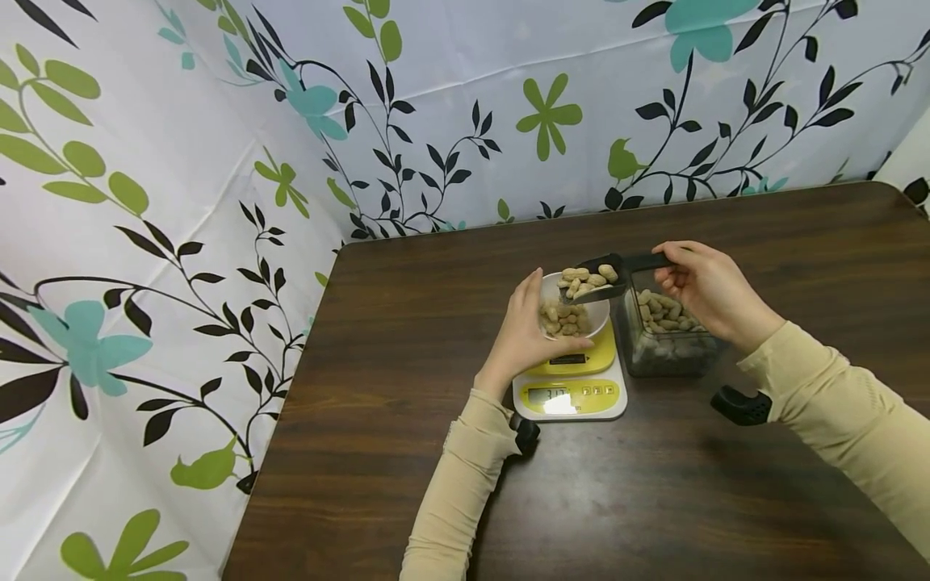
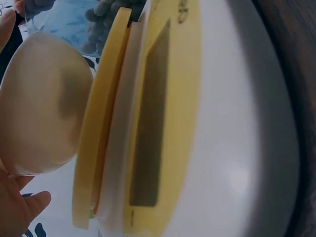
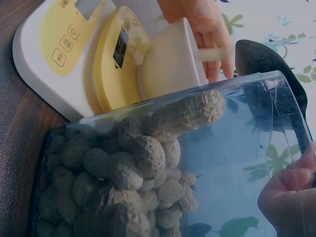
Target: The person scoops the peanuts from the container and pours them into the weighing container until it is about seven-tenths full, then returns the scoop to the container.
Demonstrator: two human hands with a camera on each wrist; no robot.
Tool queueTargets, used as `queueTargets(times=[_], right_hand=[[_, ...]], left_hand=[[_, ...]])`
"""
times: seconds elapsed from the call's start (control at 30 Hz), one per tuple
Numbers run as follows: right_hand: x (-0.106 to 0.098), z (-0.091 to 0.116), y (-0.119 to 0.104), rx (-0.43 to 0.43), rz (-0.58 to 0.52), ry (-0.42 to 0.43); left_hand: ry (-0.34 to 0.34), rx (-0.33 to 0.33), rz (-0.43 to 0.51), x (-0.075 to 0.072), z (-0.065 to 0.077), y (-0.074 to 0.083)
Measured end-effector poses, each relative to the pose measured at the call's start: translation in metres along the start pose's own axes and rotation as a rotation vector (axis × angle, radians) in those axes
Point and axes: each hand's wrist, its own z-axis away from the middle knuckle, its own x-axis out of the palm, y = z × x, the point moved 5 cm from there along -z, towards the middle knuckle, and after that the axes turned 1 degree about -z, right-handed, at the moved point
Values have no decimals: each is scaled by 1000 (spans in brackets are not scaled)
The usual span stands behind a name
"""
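Note:
My right hand pinches the handle of a black scoop loaded with peanuts in their shells. The scoop's head reaches over the rim of a white bowl, which has more peanuts inside. Around the bowl's left and near sides curves my left hand, fingers on one side and thumb on the other. Under the bowl is a yellow-and-white kitchen scale, its display lit but its reading blurred. In the right wrist view, the scoop shows beyond the clear container's wall.
Right beside the scale stands a clear container, partly filled with peanuts, below my right hand. Both stand on a dark wooden table. A leaf-patterned curtain hangs along its back and left edges.

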Motion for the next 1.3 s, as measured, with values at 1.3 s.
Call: queueTargets(times=[1.3], right_hand=[[15, 9, -8, -301, 11, -51]], left_hand=[[-9, 30, -83, 1, -1, -2]])
